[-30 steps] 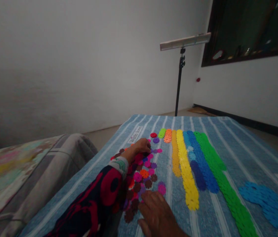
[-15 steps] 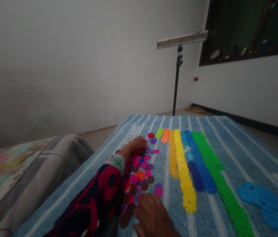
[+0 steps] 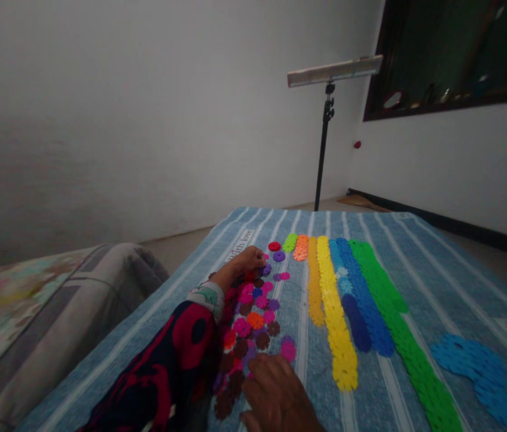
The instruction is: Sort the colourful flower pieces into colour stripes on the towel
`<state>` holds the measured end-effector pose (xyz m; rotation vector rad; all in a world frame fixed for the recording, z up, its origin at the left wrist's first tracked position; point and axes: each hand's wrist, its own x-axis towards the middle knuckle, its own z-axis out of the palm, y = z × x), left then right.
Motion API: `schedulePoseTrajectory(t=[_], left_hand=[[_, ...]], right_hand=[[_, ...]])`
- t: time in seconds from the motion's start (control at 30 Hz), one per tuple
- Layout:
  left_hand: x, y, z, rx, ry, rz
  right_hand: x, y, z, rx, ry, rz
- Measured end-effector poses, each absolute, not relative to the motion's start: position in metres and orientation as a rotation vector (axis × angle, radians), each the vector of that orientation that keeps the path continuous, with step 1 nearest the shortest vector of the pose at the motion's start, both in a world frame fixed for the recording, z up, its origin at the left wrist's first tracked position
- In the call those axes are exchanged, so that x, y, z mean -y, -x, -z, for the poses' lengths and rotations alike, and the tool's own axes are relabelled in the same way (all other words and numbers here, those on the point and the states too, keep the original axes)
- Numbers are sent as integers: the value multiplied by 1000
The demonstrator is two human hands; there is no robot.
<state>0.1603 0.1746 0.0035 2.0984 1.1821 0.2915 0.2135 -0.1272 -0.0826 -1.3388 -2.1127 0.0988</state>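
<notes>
A mixed pile of flower-shaped plastic discs (image 3: 255, 320), in pink, purple, brown, orange and red, lies on a striped cloth. My left hand (image 3: 248, 259) reaches over the pile's far end with fingers pinched together. A purple disc (image 3: 266, 270) lies right under its fingertips; whether anything sits between them is hidden. My right hand (image 3: 278, 393) rests palm down at the near end beside brown discs (image 3: 235, 382), its thumb apart from the fingers. Just beyond its fingers are pink-purple discs (image 3: 288, 348). A red disc (image 3: 274, 246) and another purple disc (image 3: 279, 256) lie past the left fingertips.
Overlapping rows of discs run to the right: lime (image 3: 290, 242), orange (image 3: 300, 247), amber (image 3: 314, 282), yellow (image 3: 336, 324), blue (image 3: 370, 306) and green (image 3: 415, 342). A light-blue group (image 3: 473, 366) lies at far right. A lamp stand (image 3: 323, 138) stands behind the striped cloth (image 3: 145, 360).
My left hand has shifted very slightly left and down at the pile's far end. My right hand stays almost in the same place. The disc rows look unchanged.
</notes>
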Motion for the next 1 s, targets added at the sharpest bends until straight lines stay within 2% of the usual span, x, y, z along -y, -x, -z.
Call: schedulePoseTrajectory(t=[0.33,0.73,1.0], left_hand=[[-182,-153,-5,-1266,-2073,-330],[-181,-201,7,-1281,-1808,-649],[-188,-213,13,-1304,-1834,-746]], right_hand=[[123,-214,86,2094,1299,-78],[109,-204,120,2087,1258,162],[111,-206,113,2014,1230,178]])
